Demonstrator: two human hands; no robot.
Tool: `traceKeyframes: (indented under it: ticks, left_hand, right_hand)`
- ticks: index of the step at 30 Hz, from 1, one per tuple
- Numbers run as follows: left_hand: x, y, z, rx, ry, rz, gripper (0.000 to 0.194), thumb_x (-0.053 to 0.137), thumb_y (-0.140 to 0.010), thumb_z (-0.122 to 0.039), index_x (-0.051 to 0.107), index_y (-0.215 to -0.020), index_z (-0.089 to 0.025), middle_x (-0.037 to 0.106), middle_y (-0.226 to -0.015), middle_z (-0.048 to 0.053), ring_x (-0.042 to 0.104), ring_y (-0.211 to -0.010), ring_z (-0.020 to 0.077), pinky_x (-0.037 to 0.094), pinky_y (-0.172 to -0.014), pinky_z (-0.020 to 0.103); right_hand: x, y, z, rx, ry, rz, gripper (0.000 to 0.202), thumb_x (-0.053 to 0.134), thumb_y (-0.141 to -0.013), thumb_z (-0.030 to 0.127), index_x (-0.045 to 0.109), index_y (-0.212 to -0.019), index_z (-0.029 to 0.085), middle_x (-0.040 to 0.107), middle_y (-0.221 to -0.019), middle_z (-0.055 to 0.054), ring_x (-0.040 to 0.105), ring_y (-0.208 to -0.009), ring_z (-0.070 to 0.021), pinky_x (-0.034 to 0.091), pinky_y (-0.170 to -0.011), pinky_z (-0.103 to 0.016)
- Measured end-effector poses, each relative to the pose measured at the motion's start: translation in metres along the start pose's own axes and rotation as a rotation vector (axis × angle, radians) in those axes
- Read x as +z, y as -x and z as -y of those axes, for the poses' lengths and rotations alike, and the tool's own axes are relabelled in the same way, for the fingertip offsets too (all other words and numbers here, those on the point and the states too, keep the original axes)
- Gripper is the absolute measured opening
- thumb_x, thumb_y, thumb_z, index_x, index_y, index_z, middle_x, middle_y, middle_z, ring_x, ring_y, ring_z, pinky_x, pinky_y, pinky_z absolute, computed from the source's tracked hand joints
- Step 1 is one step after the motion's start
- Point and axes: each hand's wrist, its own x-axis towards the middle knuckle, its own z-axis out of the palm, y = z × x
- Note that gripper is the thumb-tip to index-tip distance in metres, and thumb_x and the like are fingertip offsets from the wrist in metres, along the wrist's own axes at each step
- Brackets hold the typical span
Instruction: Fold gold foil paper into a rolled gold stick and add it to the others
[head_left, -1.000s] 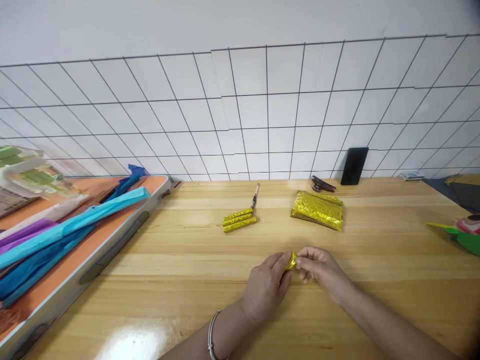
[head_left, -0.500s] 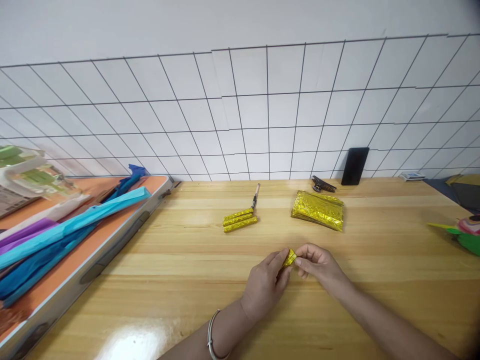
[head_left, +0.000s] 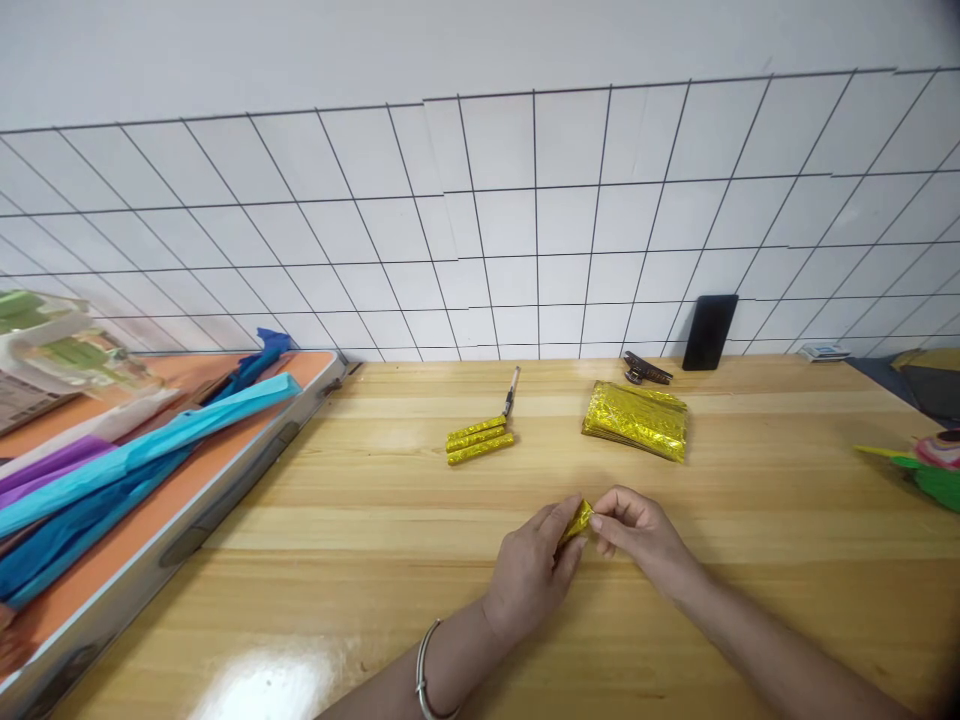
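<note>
Gold foil [head_left: 577, 521] is pinched by both hands [head_left: 525, 575], well apart from the tray rim [head_left: 240, 480].

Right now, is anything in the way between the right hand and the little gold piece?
Nothing visible. The right hand touches one end of the gold piece, which the left hand holds. The gold stack lies farther back, not between them.

"Spot any words, brands, numbers or signs?"
"Can't read a single one."
"Even on the pale package [head_left: 30, 352] near the far edge of the tray [head_left: 225, 448]?"
"Too blurred to make out."
"And on the small flat stack [head_left: 824, 352] by the far edge of the table [head_left: 262, 560]?"
"Too small to tell."
</note>
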Motion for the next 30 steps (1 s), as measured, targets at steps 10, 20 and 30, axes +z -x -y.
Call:
traceKeyframes:
  ticks: [10,20,30]
  left_hand:
    - [0.001,-0.004,-0.002,-0.160,0.462,-0.029,0.022,0.043,-0.093,-0.031,0.056,-0.105,-0.017,0.062,-0.091,0.005,0.056,-0.082,0.0150,0.045,-0.074,0.026]
    - [0.010,-0.003,0.010,-0.151,0.706,0.015,0.039,0.056,-0.087,-0.036,0.052,-0.122,-0.019,0.055,-0.113,0.009,0.052,-0.104,0.0196,0.041,-0.093,0.036]
    - [0.010,-0.003,0.008,-0.125,0.730,0.026,0.045,0.061,-0.083,-0.035,0.051,-0.125,-0.022,0.053,-0.115,0.009,0.049,-0.110,0.0216,0.039,-0.096,0.039]
  right_hand:
    - [0.003,0.004,0.006,0.041,-0.013,-0.031,0.029,0.067,-0.073,0.043,0.053,-0.074,0.018,0.054,-0.060,0.005,0.050,-0.051,-0.0089,0.041,-0.051,-0.023]
    - [0.003,0.004,0.005,0.019,-0.036,-0.042,0.029,0.066,-0.075,0.044,0.053,-0.073,0.018,0.054,-0.060,0.004,0.051,-0.051,-0.0095,0.041,-0.051,-0.024]
    - [0.007,0.006,0.001,0.020,-0.118,-0.062,0.024,0.065,-0.078,0.039,0.053,-0.077,0.019,0.056,-0.058,0.004,0.052,-0.052,-0.0102,0.043,-0.052,-0.024]
